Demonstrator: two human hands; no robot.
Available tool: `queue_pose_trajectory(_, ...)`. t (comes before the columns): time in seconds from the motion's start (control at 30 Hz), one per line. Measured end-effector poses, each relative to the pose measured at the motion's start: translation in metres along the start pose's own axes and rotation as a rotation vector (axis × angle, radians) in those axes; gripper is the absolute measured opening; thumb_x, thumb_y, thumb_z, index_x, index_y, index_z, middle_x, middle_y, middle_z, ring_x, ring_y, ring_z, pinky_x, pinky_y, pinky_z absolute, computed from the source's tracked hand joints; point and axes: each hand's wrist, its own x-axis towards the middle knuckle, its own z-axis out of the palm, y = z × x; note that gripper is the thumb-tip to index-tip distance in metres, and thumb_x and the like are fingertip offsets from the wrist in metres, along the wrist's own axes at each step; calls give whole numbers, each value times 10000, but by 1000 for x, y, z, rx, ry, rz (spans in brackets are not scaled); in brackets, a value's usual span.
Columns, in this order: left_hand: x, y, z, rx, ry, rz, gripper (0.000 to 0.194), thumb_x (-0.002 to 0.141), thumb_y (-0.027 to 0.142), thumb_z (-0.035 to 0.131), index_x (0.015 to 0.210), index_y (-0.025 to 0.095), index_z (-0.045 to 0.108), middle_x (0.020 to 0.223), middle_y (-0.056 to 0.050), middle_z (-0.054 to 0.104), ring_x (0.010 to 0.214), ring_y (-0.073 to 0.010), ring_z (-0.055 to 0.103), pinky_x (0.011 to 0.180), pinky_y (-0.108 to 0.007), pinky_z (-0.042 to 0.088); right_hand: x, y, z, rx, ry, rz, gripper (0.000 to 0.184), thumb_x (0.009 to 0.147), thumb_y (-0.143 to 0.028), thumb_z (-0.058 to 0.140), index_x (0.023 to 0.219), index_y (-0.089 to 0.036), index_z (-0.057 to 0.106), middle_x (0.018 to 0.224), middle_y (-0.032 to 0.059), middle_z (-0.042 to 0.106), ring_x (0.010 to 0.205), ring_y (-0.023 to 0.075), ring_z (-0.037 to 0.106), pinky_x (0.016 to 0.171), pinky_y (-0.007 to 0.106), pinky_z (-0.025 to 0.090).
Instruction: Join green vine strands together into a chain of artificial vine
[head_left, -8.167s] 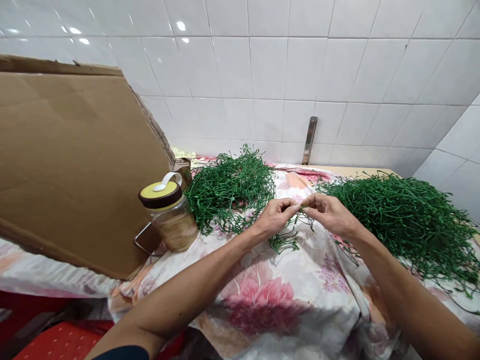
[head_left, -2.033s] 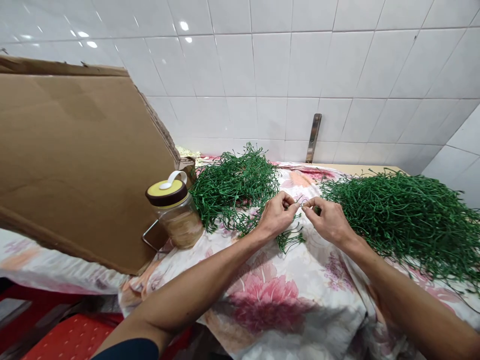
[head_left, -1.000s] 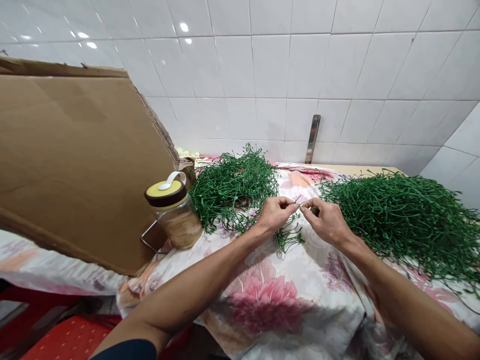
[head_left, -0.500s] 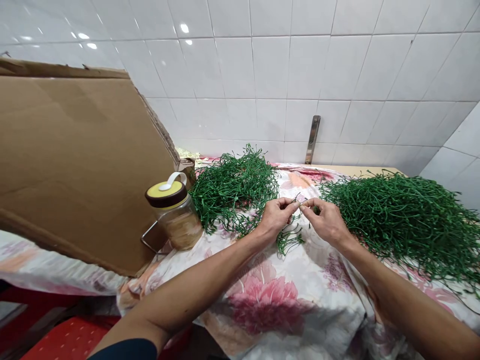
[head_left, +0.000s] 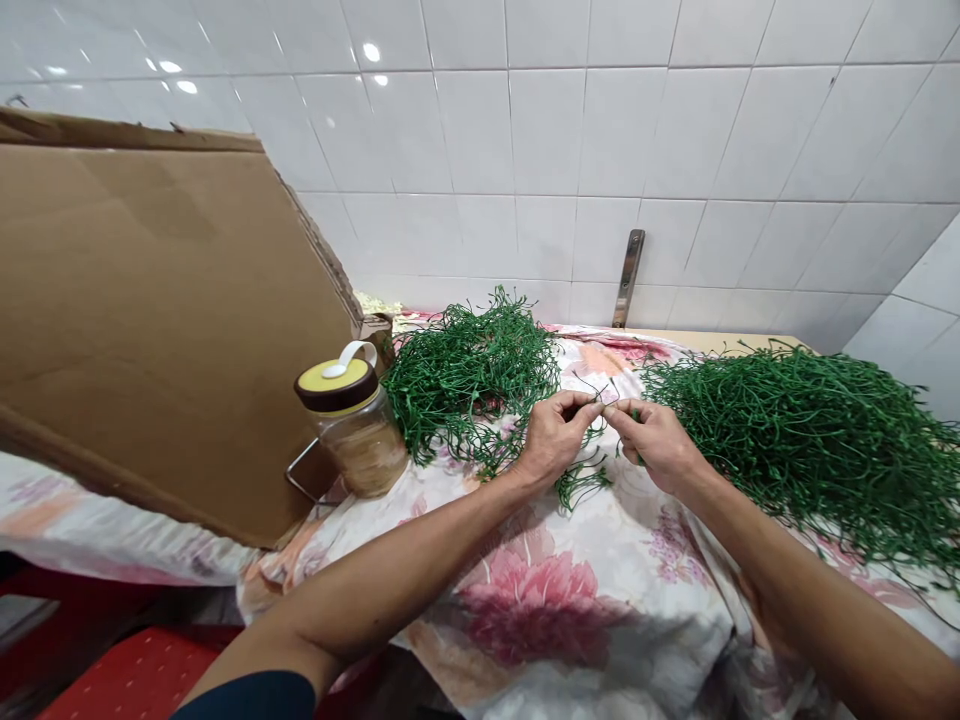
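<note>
tangled wiry stems [head_left: 802,450], rumpled cloth [head_left: 645,610]

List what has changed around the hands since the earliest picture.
Thin dark strands now stick up above the pinching fingertips of the left hand and right hand. Everything sits slightly further right in view, likely from head movement. The left heap and right heap of wiry green stems, clear jar with yellow-and-brown lid and brown cardboard stayed put.
</note>
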Motion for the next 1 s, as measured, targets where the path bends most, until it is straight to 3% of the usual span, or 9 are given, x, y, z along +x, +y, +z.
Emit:
queue_pose_trajectory(0.3,1,-2,2,-70,-33,-113,228,811,367,683,746,148,697,643,-6,614,639,-128,536,629,-250,437,0,1,3,84,-36,61,492,670,-584,801,648,-200,494,496,-105,323,386,44,276,377,215,183)
queue_pose_trajectory(0.43,-3,0,-2,114,8,128,146,837,293,659,781,164,700,786,-41,664,733,-149,580,722,-274,467,2,11,5,92,-72,91,474,685,-542,793,616,-212,460,466,-104,329,376,51,281,370,212,195)
queue_pose_trajectory(0.53,-9,7,-3,260,-121,337,137,876,263,609,825,186,711,832,-65,657,796,-168,589,776,-286,469,4,22,8,-8,-80,145,478,650,-535,798,564,-215,453,430,-86,361,363,65,311,360,221,213)
queue_pose_trajectory(0.6,-10,10,-3,267,-167,372,139,883,258,596,831,187,704,831,-67,654,802,-168,591,774,-281,466,4,22,7,-46,-98,176,477,627,-536,811,565,-213,465,422,-87,358,365,66,306,362,223,211)
queue_pose_trajectory(0.67,-7,9,-3,206,-146,297,138,880,280,605,826,178,680,793,-50,643,756,-153,582,726,-265,459,4,15,3,-14,-145,171,473,643,-531,818,607,-207,475,451,-98,343,388,54,277,379,212,196)
queue_pose_trajectory(0.77,5,4,-6,11,-113,48,216,870,371,621,806,164,620,647,4,573,555,-104,502,546,-229,392,5,-1,-12,80,-227,145,490,704,-542,810,661,-198,464,524,-105,309,437,39,210,406,202,153)
queue_pose_trajectory(0.83,12,1,-8,-109,-124,-82,262,849,409,637,797,155,594,656,10,584,475,-73,453,469,-214,332,6,-10,-25,113,-237,138,472,714,-532,825,713,-184,506,568,-99,307,467,40,186,418,202,134)
queue_pose_trajectory(1.0,16,-2,-8,-213,-169,-202,332,792,453,685,775,135,589,730,-18,642,432,-34,415,416,-192,261,9,-26,-53,117,-187,55,414,748,-498,830,799,-164,591,594,-78,336,497,49,211,426,209,162)
